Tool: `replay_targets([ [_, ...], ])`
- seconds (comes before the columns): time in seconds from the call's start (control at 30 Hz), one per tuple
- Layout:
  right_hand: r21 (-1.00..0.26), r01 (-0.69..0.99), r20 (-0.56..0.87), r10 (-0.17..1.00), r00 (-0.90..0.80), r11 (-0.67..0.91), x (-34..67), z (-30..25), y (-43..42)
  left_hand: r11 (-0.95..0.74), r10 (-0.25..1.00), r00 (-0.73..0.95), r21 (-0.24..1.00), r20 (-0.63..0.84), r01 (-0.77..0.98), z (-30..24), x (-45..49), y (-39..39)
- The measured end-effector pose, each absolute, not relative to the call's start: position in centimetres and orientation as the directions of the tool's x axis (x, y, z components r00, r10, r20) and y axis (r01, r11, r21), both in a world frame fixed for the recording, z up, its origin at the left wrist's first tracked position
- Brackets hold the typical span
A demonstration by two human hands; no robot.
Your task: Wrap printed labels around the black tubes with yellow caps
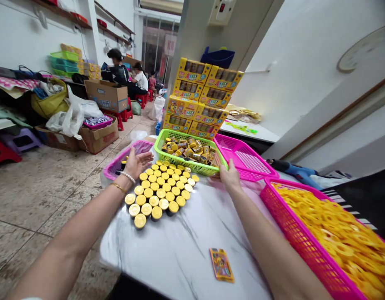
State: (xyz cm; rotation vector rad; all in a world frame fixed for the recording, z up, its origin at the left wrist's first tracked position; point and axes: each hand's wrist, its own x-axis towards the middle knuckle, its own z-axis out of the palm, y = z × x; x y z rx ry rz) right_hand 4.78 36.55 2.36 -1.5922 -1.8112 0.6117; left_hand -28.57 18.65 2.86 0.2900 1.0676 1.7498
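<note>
My left hand (137,163), with a beaded bracelet and a gold bangle, is open with its fingers stretched out. It hovers by a cluster of small round containers with yellow lids (161,182), standing upright on the marbled table (186,233). Beneath and behind that hand is a pink basket (113,170) with a few dark and yellow pieces. My right hand (229,177) grips the near right corner of a green basket (192,166), which holds many small yellow-and-brown labelled pieces (190,149). A flat, colourful printed pack (222,265) lies near the table's front edge.
A pink basket (289,221) full of yellow ring-shaped plastic parts stands at the right. Behind the green basket are an empty pink basket (242,156) and stacked yellow boxes (198,98). Cartons (98,135) stand on the floor at left; people sit farther back.
</note>
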Motion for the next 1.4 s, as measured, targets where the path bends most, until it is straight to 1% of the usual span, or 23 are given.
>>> replay_targets([
  [0.13,-0.751,0.655,0.077,0.996,-0.039,0.084,4.6,2.4,36.2,-0.047,0.869,-0.387,0.726,-0.309,-0.686,1.7,-27.6,19.6],
  [0.27,-0.787,0.613,0.031,0.997,-0.073,0.069,3.9,2.8,35.3,-0.019,0.887,-0.356,0.747,-0.294,-0.665,1.7,-27.6,19.4],
  [0.43,-0.801,0.587,0.047,0.99,-0.134,0.118,3.1,3.6,33.8,0.048,0.897,-0.32,0.786,-0.306,-0.617,2.2,-27.0,19.2],
  [0.57,-0.76,0.623,0.097,0.98,-0.174,0.186,1.8,3.8,32.6,0.07,0.909,-0.294,0.804,-0.295,-0.591,2.3,-26.9,19.1],
  [0.67,-0.689,0.681,0.119,0.965,-0.234,0.25,1.6,4.5,32.4,0.053,0.911,-0.309,0.819,-0.275,-0.571,2.3,-27.4,19.0],
  [0.77,-0.576,0.752,0.154,0.946,-0.285,0.32,3.6,6.6,33.2,0.052,0.909,-0.316,0.824,-0.273,-0.564,2.5,-27.6,18.8],
  [0.9,-0.386,0.853,0.315,0.919,-0.236,0.351,8.2,9.3,36.1,0.053,0.912,-0.308,0.823,-0.271,-0.566,2.7,-27.7,18.6],
  [0.93,-0.34,0.873,0.336,0.912,-0.236,0.351,9.1,9.5,37.0,0.054,0.914,-0.302,0.821,-0.269,-0.569,2.6,-27.7,18.6],
  [1.03,-0.218,0.916,0.303,0.915,-0.266,0.338,10.8,8.9,38.8,0.037,0.916,-0.305,0.809,-0.262,-0.586,2.3,-28.0,18.8],
  [1.13,-0.129,0.938,0.252,0.925,-0.284,0.322,11.2,8.2,39.5,0.012,0.903,-0.339,0.807,-0.263,-0.591,2.0,-28.2,19.0],
  [1.3,-0.024,0.93,0.305,0.889,-0.342,0.366,9.8,10.2,39.7,0.027,0.907,-0.326,0.808,-0.267,-0.588,1.8,-28.3,19.1],
  [1.4,0.029,0.907,0.293,0.864,-0.409,0.42,8.4,11.0,39.3,0.017,0.91,-0.322,0.799,-0.261,-0.601,1.8,-28.4,19.1],
])
